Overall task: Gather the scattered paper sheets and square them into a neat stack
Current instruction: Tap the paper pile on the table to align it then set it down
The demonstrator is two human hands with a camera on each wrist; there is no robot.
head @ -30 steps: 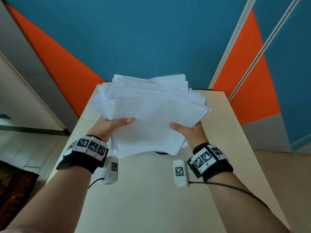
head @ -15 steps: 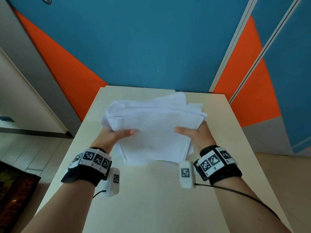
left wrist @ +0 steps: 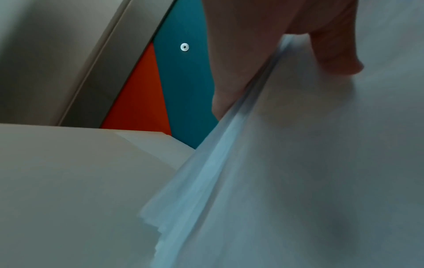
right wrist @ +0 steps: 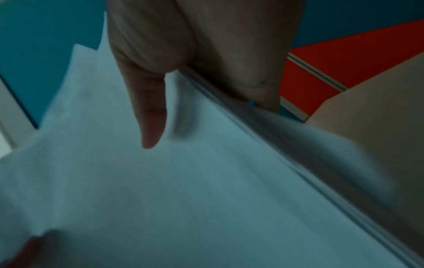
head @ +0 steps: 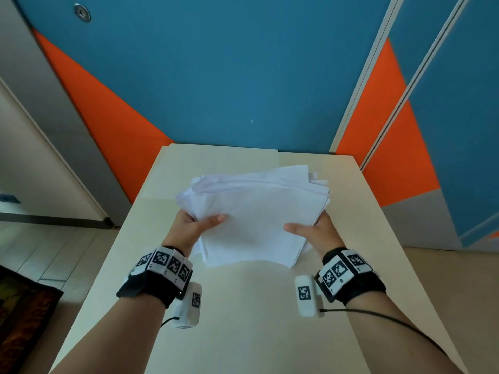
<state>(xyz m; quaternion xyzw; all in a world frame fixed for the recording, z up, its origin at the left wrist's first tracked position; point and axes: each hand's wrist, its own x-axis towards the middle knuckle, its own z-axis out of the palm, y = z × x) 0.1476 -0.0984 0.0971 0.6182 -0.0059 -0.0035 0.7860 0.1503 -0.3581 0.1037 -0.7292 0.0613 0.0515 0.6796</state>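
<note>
Lower now: paper stack (head: 256, 217), two-handed grip.

A pale cream table (head: 243, 306) with a smooth rectangular top stands with its far edge against a blue and orange wall (head: 216, 76). At the far left corner a slightly paler panel (head: 216, 163) sits a step higher than the rest of the far edge; whether it is a separate sheet or part of the top cannot be told. A loose stack of paper sheets (head: 256, 211) hangs over the middle of the table, its near edge low above the surface, though contact cannot be judged, and a soft shadow falls on the top beneath it
</note>
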